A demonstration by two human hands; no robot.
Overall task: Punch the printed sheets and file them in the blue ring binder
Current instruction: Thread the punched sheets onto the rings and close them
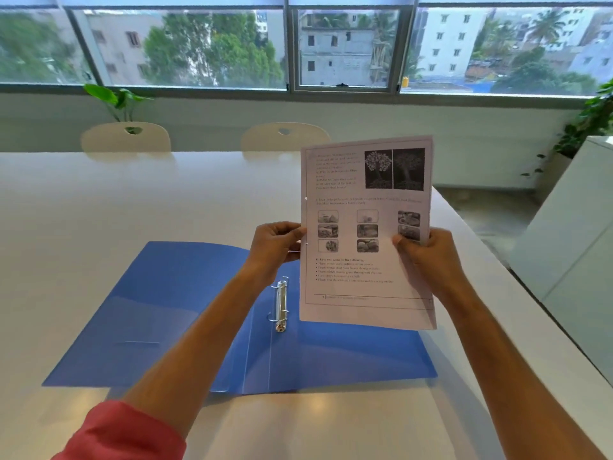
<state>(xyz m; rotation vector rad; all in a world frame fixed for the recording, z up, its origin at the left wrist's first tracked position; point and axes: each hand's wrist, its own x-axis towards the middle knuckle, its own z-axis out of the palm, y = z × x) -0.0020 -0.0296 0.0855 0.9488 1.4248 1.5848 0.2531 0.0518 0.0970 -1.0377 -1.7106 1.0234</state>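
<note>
Sheets (365,234) upright (punched) | hands: left (277,247), right (428,257) pinching edges

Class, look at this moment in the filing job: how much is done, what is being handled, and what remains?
Done: the printed sheets show two punched holes on their left edge, and the blue ring binder lies open on the table. In hand: left hand and right hand hold the sheets upright above it. Left: threading them onto the rings, which hold no paper, then closing the binder.

White table (132,200), 2 chairs (126,137) — wide windows (179,44), plants.
</note>
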